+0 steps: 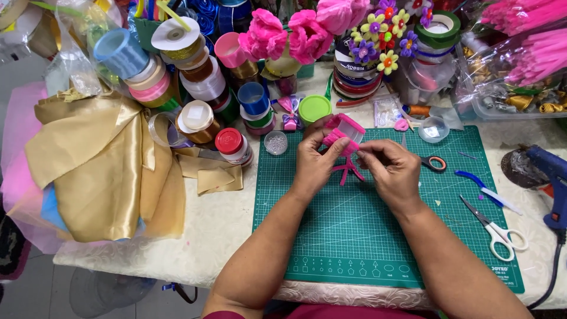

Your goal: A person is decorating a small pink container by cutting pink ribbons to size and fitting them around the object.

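Both hands up over the far half of the green gridded cutting mat (354,236). The left hand (313,165) pinches a folded loop of bright pink ribbon (344,137), thumb clamped across it. The right hand (393,168) has fingertips closed together at the ribbon's right side, probably on a thin thread, hard to make out. Pink ribbon tails (348,172) dangle between the palms. Small orange-handled scissors (435,163) lie just right; white-handled scissors (496,230) sit near the mat's right edge.
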